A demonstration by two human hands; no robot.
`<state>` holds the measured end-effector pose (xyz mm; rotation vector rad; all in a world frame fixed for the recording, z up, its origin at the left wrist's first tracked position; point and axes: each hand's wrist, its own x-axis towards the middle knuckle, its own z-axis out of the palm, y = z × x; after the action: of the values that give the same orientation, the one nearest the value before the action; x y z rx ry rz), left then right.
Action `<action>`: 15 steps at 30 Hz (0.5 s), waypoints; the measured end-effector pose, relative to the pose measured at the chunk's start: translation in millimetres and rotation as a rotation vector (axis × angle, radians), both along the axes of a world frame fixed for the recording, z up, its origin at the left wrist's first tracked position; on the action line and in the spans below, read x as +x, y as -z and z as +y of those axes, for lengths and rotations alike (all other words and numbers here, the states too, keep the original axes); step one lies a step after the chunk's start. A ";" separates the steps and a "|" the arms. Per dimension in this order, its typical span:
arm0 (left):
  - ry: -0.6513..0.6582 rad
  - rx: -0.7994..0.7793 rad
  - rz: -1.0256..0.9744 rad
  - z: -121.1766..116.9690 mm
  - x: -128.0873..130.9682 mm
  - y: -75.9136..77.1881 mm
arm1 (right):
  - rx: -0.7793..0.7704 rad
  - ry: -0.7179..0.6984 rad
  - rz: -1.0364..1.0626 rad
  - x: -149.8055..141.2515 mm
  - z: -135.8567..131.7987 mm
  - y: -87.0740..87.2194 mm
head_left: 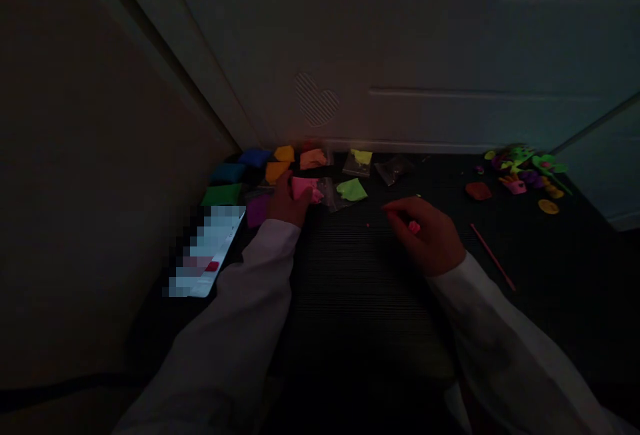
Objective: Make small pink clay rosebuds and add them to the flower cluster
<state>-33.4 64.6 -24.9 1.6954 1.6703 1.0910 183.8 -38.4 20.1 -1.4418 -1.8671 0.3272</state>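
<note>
My left hand [286,207] grips a small clear bag of pink modelling clay [306,188], thumb on its near side and a finger at its far left edge. My right hand [431,236] is closed above the dark table, with thumb and fingertips together. A small pink lump of clay [414,226] shows between its curled fingers. Beside the pink bag lies light green clay [353,190] on a clear bag. A purple clay packet [258,211] sits just left of my left hand. A tiny pink crumb [368,225] rests between my hands.
Blue [256,157], green [223,194], orange [278,172] and yellow [361,156] clay packets line the back left. A lit tablet-like screen [207,255] lies at left. A pink stick [493,256], a red clay piece [479,190] and clay flowers [547,164] lie at right. A panelled wall [425,115] stands behind.
</note>
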 end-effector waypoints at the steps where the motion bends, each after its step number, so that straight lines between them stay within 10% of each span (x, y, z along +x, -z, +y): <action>1: -0.016 0.054 0.133 -1.3 0.6 0.2 | 0.001 -0.020 -0.015 -0.5 -0.3 1.1; 7: 0.053 0.318 0.686 -8.8 3.1 -5.1 | -0.056 -0.095 -0.029 -4.2 -2.7 3.8; 15: 0.294 0.259 0.596 -2.5 2.8 8.0 | -0.096 -0.130 -0.022 -5.0 -1.9 0.9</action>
<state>-30.6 62.1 -32.9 2.5256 1.5676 0.7214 178.8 -40.4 19.2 -1.3939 -1.9920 0.4711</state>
